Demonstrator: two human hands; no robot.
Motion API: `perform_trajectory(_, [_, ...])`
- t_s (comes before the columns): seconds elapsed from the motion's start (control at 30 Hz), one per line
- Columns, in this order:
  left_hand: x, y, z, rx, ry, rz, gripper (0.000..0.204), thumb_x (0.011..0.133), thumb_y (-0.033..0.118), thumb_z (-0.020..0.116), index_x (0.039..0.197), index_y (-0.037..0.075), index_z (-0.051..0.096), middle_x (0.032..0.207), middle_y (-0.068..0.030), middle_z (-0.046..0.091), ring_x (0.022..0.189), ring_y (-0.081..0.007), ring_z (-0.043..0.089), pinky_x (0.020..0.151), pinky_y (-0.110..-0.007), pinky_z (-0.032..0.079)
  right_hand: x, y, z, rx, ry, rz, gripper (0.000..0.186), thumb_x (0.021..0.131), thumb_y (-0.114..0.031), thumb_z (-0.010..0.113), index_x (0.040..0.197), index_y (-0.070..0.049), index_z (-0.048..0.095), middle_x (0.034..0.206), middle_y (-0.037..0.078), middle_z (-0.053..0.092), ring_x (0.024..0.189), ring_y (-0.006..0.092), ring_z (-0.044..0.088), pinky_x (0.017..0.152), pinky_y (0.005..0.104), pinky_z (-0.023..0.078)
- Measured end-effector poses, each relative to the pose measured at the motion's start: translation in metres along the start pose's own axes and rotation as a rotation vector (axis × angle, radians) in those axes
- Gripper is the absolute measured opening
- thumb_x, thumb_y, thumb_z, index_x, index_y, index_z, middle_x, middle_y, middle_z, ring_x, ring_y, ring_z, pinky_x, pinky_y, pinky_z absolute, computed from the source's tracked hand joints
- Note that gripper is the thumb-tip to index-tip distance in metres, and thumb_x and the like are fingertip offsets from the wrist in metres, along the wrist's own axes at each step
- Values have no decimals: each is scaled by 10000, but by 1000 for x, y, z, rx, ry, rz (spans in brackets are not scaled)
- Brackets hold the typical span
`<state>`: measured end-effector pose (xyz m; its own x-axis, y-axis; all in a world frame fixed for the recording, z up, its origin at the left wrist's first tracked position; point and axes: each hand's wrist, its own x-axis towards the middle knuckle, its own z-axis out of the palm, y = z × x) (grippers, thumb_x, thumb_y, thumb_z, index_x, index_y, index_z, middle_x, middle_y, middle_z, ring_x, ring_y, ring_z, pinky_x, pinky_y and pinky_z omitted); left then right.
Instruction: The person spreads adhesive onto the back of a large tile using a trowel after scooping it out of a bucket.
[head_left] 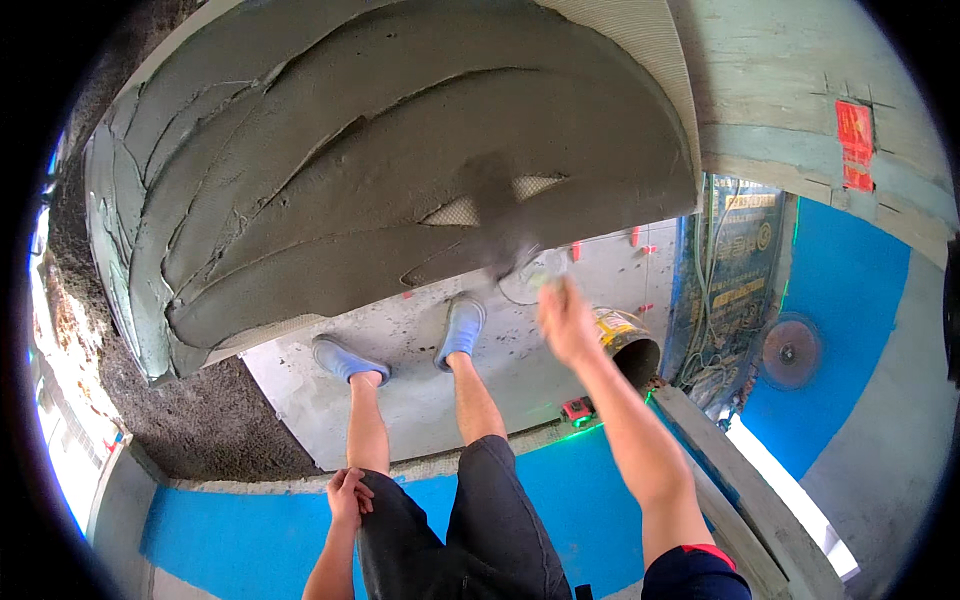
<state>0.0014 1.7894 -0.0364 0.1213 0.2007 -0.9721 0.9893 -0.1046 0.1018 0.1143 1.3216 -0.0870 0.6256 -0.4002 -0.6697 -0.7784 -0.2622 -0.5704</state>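
Okay: bare patches (455,212) in mortar (340,200)

Right hand (565,325) fingers gripping blurred trowel (502,220) near mortar's lower edge; left hand (348,497) fingers loose on knee (393,500). Pressing too hard could scrape more bare or spill mortar.

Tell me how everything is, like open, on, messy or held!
Grey paste: spread out, ridged, two gaps in it
Big board: mostly covered
Right hand: closed around a tool
Tool: held, blurry
Left hand: resting on the leg
Bucket: open, seems tipped over
Red gadget: on, glowing green
Blue shoes: worn
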Motion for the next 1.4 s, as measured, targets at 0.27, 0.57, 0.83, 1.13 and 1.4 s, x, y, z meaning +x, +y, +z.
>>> perform_trajectory(0.27, [2,-11,-2,-73,-16,23,267,905,283,562,830,26,567,519,-104,562,292,-158,445,265,-252,292,87,16,-86,177,228,139,623,892,-656,400,806,-50,515,599,53,532,502,153,542,457,307,438])
perform_trajectory(0.57, [-1,-7,1,-103,-65,-17,234,850,261,590,812,31,577,514,-117,559,313,-167,474,277,-251,307,-9,-48,122,-360,-182,-123,578,917,-561,419,1050,-5,503,795,253,646,803,443,625,697,499,503])
perform_trajectory(0.83, [-1,-4,13,-142,-66,-65,241,866,266,579,877,25,577,559,-122,579,329,-184,489,297,-262,315,-99,-34,246,-411,-496,-400,576,900,-538,461,1206,-51,472,733,192,659,679,415,640,596,492,505])
perform_trajectory(1.13, [-2,-24,-13,-242,-97,-43,264,886,271,602,817,21,557,552,-105,583,329,-152,495,287,-245,325,-32,-136,236,-373,-156,-427,399,917,-429,516,904,-32,477,672,233,602,639,425,615,524,513,467])
perform_trajectory(1.4, [1,-28,-26,-350,-144,-64,272,893,283,604,819,25,557,559,-106,593,323,-148,493,285,-240,326,-125,-54,349,-544,-365,-543,420,908,-436,511,994,-27,473,690,215,625,638,431,609,504,509,475])
